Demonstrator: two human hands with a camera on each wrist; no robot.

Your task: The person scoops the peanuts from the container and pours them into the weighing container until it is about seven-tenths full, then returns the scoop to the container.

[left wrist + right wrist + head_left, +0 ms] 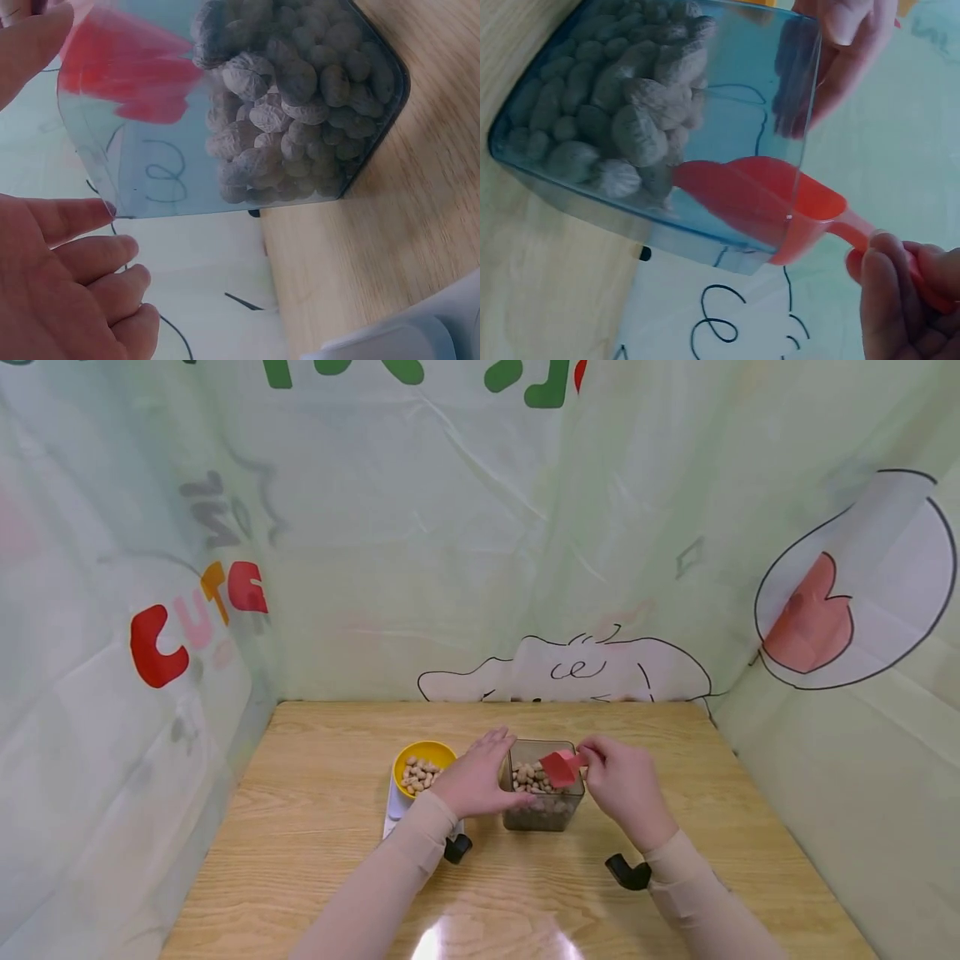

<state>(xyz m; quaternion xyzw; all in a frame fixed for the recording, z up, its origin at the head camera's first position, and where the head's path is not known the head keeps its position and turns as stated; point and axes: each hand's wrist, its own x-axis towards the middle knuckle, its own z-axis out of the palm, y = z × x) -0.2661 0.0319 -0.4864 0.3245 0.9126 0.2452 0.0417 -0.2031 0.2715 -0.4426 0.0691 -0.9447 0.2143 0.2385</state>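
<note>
A clear, grey-tinted plastic container (542,814) partly filled with unshelled peanuts (300,97) stands on the table. My left hand (477,777) holds its rim, thumb along the near side and index finger at the far left corner; the other fingers curl loosely outside. Between the fingers and thumb of my right hand (626,785) is the handle of a red scoop (757,199). The scoop's bowl reaches over the rim into the container, its tip down at the peanuts in the right wrist view. How many peanuts the scoop holds is hidden.
Left of the container, a yellow bowl (425,748) with peanuts sits on a white flat device (395,806), partly covered by my left arm. Black camera mounts (628,872) hang by the wrists. Printed curtains (360,568) enclose the wooden table (315,827) at back and sides.
</note>
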